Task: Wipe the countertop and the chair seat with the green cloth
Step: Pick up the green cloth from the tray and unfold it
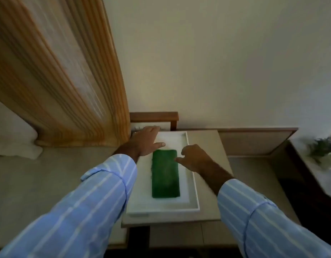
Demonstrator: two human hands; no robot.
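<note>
The scene is dimly and evenly lit, with a soft yellowish cast on the wall [216, 62]. Daylight is filtered through the striped curtain [58, 71], which is smeared by motion blur. Strong wide-angle distortion is seen at the edges, where the striped sleeves [77, 211] are stretched. The plant [323, 148] at the right edge is rendered out of focus. Only faint, diffuse shadows are cast.

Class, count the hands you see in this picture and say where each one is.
2. The left hand lies over the white tray's far left corner; the right hand hovers beside the green cloth.
</note>
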